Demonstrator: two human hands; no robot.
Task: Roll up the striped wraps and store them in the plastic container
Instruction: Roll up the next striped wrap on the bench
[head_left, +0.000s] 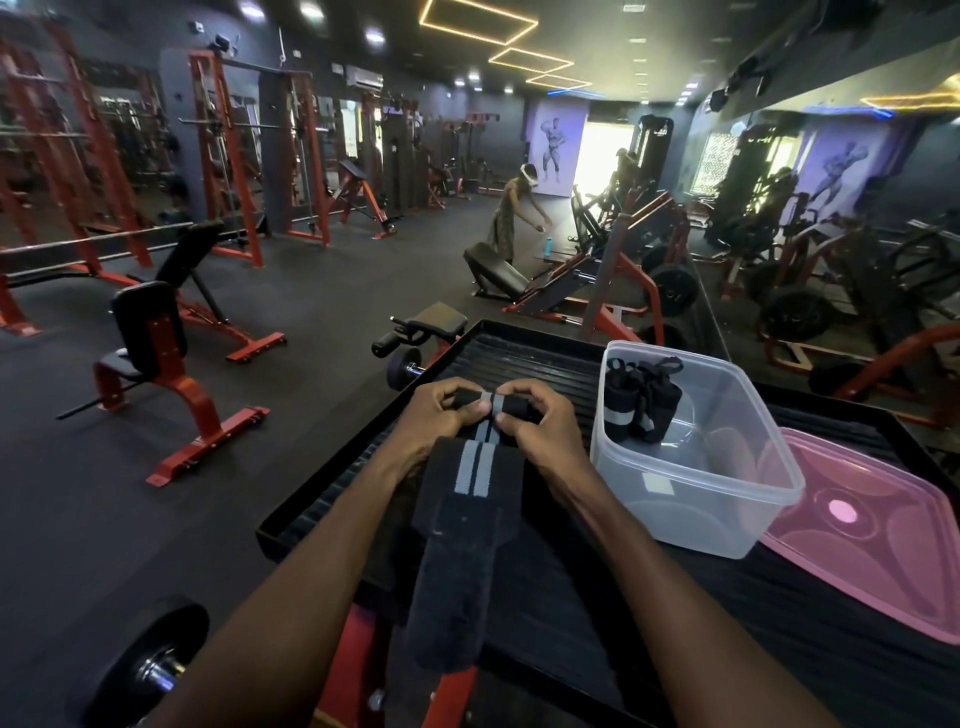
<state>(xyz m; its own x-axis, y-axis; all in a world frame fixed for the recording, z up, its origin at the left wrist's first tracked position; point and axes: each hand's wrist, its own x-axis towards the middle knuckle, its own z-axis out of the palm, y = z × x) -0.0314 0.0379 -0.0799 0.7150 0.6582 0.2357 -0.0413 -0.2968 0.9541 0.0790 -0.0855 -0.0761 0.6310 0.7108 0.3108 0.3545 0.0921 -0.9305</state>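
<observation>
Out past my work surface, that ribbed black platform (524, 358), I've got dark gym floor (311, 291) all the way down the room. Red-framed bench (156, 358) sits off to my left, red racks (228, 156) lined along the far wall. A person (511, 213) bends over near the leg-press machine (566, 280), blue bottle (548, 243) just beside them. Weight plate (150, 670) low at my left. Mirror (841, 218) runs along the right.

A dark gym floor (322, 291) carries red racks (228, 156); behind them stand benches (156, 332), and a bright doorway (602, 156) glows further away.
</observation>
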